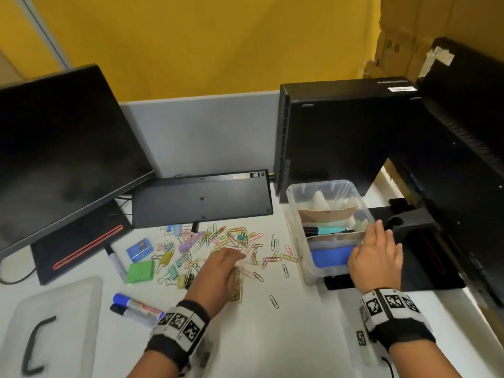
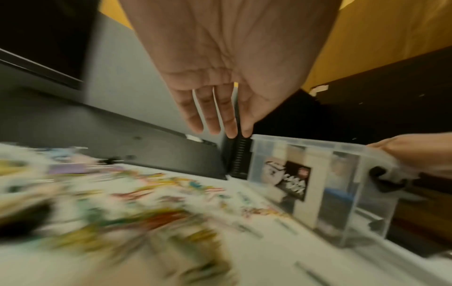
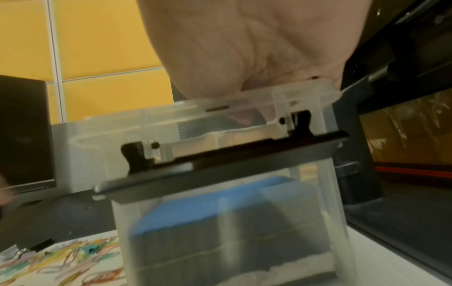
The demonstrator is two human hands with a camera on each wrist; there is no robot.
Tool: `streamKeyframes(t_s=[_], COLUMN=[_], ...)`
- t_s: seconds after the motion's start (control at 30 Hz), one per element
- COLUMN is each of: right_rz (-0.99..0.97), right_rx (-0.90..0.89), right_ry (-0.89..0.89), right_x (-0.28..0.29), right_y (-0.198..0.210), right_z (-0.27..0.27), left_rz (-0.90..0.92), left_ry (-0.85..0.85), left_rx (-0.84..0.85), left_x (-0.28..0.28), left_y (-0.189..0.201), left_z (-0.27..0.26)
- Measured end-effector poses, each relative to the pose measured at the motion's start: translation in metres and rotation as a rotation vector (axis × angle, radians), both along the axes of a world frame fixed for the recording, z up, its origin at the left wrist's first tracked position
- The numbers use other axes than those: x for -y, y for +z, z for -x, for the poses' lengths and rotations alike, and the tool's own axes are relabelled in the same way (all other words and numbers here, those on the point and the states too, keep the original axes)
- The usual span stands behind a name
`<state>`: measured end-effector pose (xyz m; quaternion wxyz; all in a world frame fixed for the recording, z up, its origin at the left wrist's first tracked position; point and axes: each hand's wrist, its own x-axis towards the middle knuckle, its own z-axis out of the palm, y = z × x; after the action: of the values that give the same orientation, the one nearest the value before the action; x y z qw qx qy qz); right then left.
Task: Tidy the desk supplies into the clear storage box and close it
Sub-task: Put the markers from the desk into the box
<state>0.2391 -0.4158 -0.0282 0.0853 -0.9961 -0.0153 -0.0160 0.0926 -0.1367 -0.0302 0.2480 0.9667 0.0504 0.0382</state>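
The clear storage box (image 1: 294,214) stands open at the right and holds a blue item, markers and card pieces. My right hand (image 1: 375,251) grips its near right rim (image 3: 281,96), thumb inside; the fingers are hidden in the right wrist view. My left hand (image 1: 229,257) hovers open and palm down over scattered coloured paper clips (image 1: 231,238), with its fingers (image 2: 210,116) straight. Gold clips (image 1: 237,289) lie just under it. Binder clips (image 1: 171,270), a green box (image 1: 140,271), a small blue box (image 1: 137,249) and two markers (image 1: 136,308) lie to the left. The lid (image 1: 68,309) rests at the near left.
An upturned black keyboard (image 1: 201,197) leans behind the clips. A dark monitor (image 1: 62,148) stands at the left on its base (image 1: 81,241), with another marker (image 1: 117,261) beside it. A black computer tower (image 1: 341,132) and a second monitor stand (image 1: 422,241) crowd the box.
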Motion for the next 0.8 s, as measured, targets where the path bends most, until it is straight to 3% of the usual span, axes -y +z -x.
streamKeyframes(t_s=[0.23, 0.33, 0.47, 0.63, 0.8], right_rz=[-0.200, -0.329, -0.321, -0.231, -0.094], right_rx=[0.146, 0.182, 0.143, -0.064, -0.312], right_ry=[0.268, 0.409, 0.679, 1.054, 1.118], right_x=[-0.053, -0.088, -0.146, -0.227, -0.293], right_y=[0.011, 0.013, 0.003, -0.027, -0.047], right_z=[0.031, 0.056, 0.090, 0.142, 0.168], left_rz=[-0.094, -0.198, -0.279, -0.316, -0.472], left_ry=[0.302, 0.337, 0.198, 0.077, -0.050], left_rx=[-0.167, -0.266, -0.343, -0.320, -0.358], left_x=[-0.099, -0.140, -0.165, -0.177, -0.186], left_y=[-0.018, -0.023, -0.032, -0.037, -0.045], left_z=[0.108, 0.132, 0.145, 0.140, 0.135])
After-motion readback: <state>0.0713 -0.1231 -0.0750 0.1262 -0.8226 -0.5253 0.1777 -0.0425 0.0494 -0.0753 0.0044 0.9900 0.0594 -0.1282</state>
